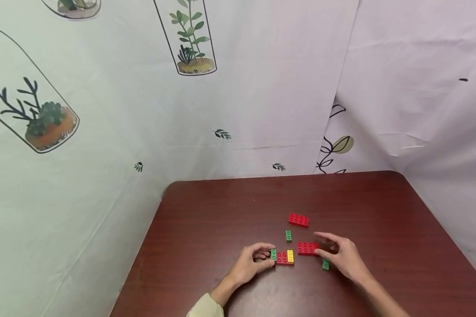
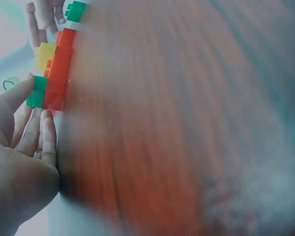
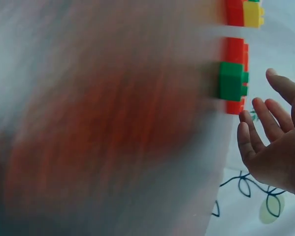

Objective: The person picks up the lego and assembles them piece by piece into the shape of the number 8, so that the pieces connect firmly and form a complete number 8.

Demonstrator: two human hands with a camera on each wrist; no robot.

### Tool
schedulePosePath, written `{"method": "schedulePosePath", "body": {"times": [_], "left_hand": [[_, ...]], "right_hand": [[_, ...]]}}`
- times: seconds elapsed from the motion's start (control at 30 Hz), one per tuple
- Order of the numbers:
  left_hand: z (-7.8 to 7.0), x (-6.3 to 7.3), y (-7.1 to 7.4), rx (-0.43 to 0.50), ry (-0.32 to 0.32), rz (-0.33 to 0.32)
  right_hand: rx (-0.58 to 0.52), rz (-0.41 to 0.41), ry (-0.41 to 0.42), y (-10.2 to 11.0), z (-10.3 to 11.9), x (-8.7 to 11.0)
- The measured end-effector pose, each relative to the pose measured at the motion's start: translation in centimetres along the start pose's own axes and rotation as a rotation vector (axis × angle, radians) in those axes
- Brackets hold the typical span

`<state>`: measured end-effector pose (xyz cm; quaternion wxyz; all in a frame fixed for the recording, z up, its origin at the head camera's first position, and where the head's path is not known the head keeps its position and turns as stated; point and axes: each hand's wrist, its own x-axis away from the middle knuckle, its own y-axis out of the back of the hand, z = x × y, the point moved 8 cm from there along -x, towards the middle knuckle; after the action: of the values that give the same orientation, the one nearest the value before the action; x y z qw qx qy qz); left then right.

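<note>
My left hand [image 1: 247,266] pinches a small green brick [image 1: 273,255] between thumb and fingertips. That brick is mounted on the left end of a red brick [image 1: 282,259], with a yellow brick [image 1: 290,256] on its right end. In the left wrist view the green brick [image 2: 37,92] shows between thumb and fingers. My right hand [image 1: 344,255] is spread around the right end of another red brick [image 1: 307,248], its fingers loosely bent and holding nothing. Below that hand's thumb lies a second green brick [image 1: 325,264], also seen beside the red one in the right wrist view.
Farther back on the dark red-brown table [image 1: 214,211] lie a loose red brick [image 1: 299,220] and a third small green brick [image 1: 288,236]. Behind the table hangs a pale plant-print cloth [image 1: 262,97], which also runs along the left and right sides.
</note>
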<state>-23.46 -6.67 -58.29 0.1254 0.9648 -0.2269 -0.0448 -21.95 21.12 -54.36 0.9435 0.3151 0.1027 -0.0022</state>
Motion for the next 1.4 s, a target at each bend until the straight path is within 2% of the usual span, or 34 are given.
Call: {"method": "schedulePosePath", "body": {"times": [0.13,0.3,0.83,1.4], "left_hand": [[-0.1,0.0,0.0,-0.004,-0.007,0.006],[-0.4,0.0,0.0,-0.013,-0.025,0.009],[-0.2,0.0,0.0,-0.04,0.003,-0.002],[0.1,0.0,-0.1,-0.058,-0.004,-0.012]], "right_hand": [[-0.004,0.033,-0.035,-0.3,-0.9,0.1],[0.013,0.049,-0.038,-0.8,-1.6,0.1],[0.037,0.066,-0.032,-1.1,-1.4,0.0],[0.058,0.073,-0.056,-1.5,-2.1,-0.2]]}}
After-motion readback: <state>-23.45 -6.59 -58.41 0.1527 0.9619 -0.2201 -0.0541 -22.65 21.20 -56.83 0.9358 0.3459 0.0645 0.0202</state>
